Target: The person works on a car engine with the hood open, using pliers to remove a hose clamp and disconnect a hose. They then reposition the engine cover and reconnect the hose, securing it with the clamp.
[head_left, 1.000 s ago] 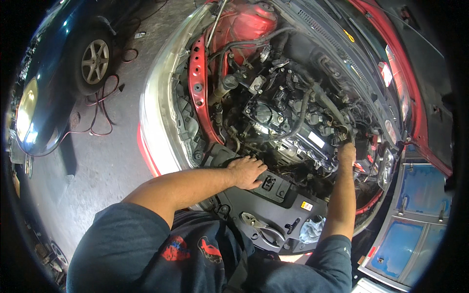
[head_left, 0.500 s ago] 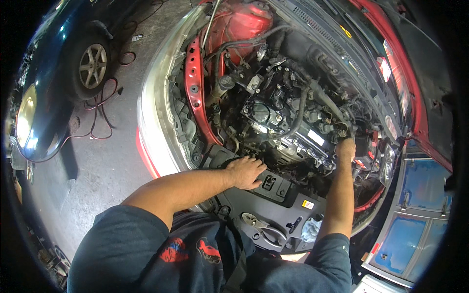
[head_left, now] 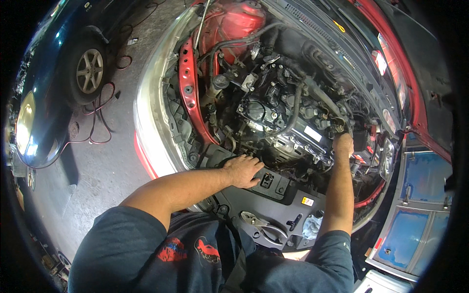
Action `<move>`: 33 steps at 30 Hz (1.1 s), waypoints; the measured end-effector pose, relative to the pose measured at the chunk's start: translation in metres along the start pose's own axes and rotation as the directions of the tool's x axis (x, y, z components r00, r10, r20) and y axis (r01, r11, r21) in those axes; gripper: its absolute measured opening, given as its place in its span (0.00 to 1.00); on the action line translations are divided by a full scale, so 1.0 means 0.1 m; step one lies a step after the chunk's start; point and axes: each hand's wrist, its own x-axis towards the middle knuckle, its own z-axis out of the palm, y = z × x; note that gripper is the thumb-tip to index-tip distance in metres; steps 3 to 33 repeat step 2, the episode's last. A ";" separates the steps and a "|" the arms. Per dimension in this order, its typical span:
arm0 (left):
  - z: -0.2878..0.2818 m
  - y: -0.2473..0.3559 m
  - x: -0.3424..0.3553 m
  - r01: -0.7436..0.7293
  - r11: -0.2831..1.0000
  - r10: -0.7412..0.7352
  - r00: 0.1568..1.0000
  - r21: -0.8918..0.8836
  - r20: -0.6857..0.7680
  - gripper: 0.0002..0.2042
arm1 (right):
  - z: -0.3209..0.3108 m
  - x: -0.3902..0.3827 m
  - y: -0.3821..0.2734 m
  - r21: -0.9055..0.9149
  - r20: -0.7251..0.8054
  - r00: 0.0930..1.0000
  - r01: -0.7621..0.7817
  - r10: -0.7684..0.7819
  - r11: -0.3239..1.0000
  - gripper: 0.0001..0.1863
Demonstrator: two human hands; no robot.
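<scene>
My left hand (head_left: 243,172) lies on the front edge of the black plastic panel (head_left: 227,198) across the nose of a red car, fingers stretched out and slightly spread, gripping nothing. My right hand (head_left: 343,145) reaches down at the right end of the engine (head_left: 288,117), close by a dark hose (head_left: 328,100) and the black battery area (head_left: 362,141). Its fingers point away and are hidden, so what they touch does not show. On the panel near my body lie large slip-joint pliers (head_left: 263,227) and a crumpled light-blue cloth (head_left: 311,226).
A small black T-shaped piece (head_left: 294,222) lies between pliers and cloth. The raised hood (head_left: 430,88) stands at the right, held by a thin prop rod (head_left: 202,22). Blue metal cabinets (head_left: 410,239) are at the lower right. Left, a dark car (head_left: 53,73) is parked beside a red hose (head_left: 100,117).
The whole view has shifted slightly. Both hands stay in nearly the same places, the left one lying on the panel and the right one down by the engine's right end.
</scene>
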 end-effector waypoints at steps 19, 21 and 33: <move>0.00 0.00 -0.01 0.006 1.000 -0.006 1.000 -0.003 0.010 0.28 | 0.02 0.03 0.02 -0.016 0.031 0.999 -0.017 0.018 1.000 0.21; 0.00 0.00 -0.01 0.006 1.000 -0.006 1.000 -0.003 0.010 0.28 | 0.02 0.03 0.02 -0.016 0.031 0.999 -0.017 0.018 1.000 0.21; 0.00 0.00 -0.01 0.006 1.000 -0.006 1.000 -0.003 0.010 0.28 | 0.02 0.03 0.02 -0.016 0.031 0.999 -0.017 0.018 1.000 0.21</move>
